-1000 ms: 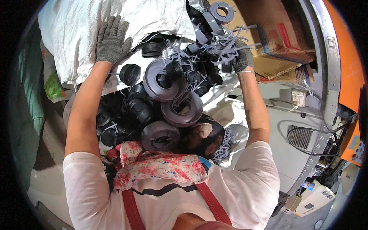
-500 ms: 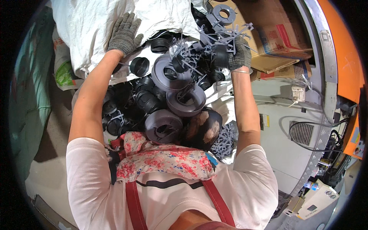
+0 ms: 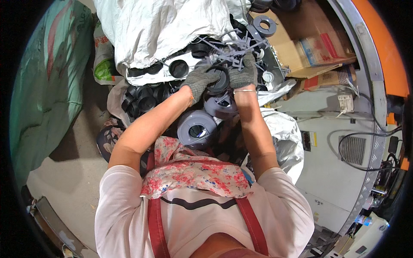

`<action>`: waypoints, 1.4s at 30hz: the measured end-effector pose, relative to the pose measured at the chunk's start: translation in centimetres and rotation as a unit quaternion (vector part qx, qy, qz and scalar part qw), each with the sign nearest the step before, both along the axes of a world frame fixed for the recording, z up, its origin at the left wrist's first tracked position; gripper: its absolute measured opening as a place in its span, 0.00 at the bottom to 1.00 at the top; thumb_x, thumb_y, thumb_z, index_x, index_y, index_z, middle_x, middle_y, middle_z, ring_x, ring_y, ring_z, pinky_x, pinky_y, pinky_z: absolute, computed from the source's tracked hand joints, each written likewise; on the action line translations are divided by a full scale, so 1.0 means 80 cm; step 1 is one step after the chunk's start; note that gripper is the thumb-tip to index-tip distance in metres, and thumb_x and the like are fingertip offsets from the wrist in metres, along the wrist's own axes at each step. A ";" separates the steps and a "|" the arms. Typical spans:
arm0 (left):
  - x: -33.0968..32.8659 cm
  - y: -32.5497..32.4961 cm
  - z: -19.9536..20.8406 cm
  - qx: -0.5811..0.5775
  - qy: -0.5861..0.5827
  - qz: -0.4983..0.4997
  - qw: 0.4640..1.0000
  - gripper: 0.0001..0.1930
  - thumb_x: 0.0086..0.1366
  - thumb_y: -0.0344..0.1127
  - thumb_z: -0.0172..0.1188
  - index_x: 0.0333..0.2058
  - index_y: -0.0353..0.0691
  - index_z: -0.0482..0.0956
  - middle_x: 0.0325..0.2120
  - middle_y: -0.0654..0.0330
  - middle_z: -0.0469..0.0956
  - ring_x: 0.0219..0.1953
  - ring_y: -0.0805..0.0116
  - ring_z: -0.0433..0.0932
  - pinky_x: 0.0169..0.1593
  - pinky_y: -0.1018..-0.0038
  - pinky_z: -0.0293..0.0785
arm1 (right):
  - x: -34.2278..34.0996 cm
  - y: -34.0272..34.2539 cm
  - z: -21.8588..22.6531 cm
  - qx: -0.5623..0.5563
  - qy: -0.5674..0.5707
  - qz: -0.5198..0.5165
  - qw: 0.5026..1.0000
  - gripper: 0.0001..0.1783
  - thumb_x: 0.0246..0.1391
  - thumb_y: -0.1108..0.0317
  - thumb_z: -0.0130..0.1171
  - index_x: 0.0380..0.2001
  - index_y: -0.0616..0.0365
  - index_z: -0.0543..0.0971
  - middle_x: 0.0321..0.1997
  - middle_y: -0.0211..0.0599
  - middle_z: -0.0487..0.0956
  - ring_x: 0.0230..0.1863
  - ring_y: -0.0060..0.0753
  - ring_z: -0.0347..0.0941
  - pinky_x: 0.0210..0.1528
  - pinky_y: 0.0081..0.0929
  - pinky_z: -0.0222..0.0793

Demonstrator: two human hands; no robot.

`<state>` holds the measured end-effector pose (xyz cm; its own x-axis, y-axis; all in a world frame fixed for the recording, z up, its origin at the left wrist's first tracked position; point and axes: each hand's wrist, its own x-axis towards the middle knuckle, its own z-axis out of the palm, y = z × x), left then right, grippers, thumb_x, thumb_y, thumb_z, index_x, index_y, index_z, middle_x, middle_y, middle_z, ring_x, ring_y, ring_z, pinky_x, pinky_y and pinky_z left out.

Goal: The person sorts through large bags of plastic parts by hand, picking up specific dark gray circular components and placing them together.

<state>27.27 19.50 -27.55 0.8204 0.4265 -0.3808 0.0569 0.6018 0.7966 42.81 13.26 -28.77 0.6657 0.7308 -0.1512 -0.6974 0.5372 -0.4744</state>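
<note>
Both my hands wear grey knit gloves and are close together over a heap of plastic parts. My left hand (image 3: 199, 82) is closed on the edge of a black plastic ring (image 3: 221, 80). Just right of the ring, my right hand (image 3: 244, 74) has its fingers curled on a tangle of thin grey plastic sprues (image 3: 236, 52). Below the hands lie a grey flanged ring (image 3: 221, 105) and a larger grey ring (image 3: 185, 129) near my lap. More black rings (image 3: 178, 69) rest on the white sack's edge.
A large white woven sack (image 3: 163, 30) spreads ahead. At left stands a green sack (image 3: 56, 81). Cardboard boxes (image 3: 318, 51) sit at the far right, beside a grey machine cabinet (image 3: 322, 172) with a cable. Another grey ring (image 3: 257, 26) lies near the cardboard.
My left hand has left the white sack and come right, onto a black ring. My right hand has moved left and slightly nearer, bringing the hands together. The view has shifted.
</note>
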 end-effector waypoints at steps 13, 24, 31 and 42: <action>-0.039 0.043 -0.031 0.639 0.134 -0.096 0.751 0.23 0.51 0.41 0.60 0.46 0.39 0.72 0.41 0.49 0.75 0.44 0.58 0.74 0.48 0.70 0.68 | 0.031 -0.463 0.100 -0.463 -0.261 -0.005 0.847 0.19 0.49 0.62 0.56 0.44 0.58 0.72 0.39 0.41 0.75 0.38 0.42 0.72 0.40 0.36 0.69; 0.029 -0.015 -0.037 0.653 0.275 -0.449 0.545 0.39 0.50 0.48 0.57 0.60 0.50 0.51 0.42 0.47 0.74 0.44 0.49 0.73 0.48 0.61 0.64 | 0.069 -0.327 0.060 -0.577 -0.501 0.079 0.640 0.25 0.48 0.60 0.58 0.45 0.67 0.71 0.40 0.41 0.76 0.42 0.31 0.70 0.46 0.25 0.65; -0.056 0.018 -0.006 0.616 0.273 -0.483 0.560 0.32 0.50 0.50 0.54 0.56 0.53 0.62 0.40 0.49 0.75 0.42 0.51 0.74 0.48 0.62 0.66 | 0.121 -0.029 -0.040 -0.531 -0.612 0.274 0.518 0.50 0.33 0.51 0.68 0.58 0.62 0.58 0.58 0.48 0.65 0.58 0.41 0.62 0.57 0.28 0.57; -0.152 0.086 0.016 0.258 0.088 -0.222 0.936 0.33 0.45 0.33 0.67 0.52 0.38 0.68 0.38 0.66 0.75 0.38 0.78 0.70 0.44 0.77 0.69 | 0.132 0.057 -0.179 -0.651 -0.582 0.261 0.411 0.55 0.20 0.53 0.70 0.57 0.56 0.59 0.56 0.49 0.65 0.56 0.47 0.62 0.57 0.31 0.60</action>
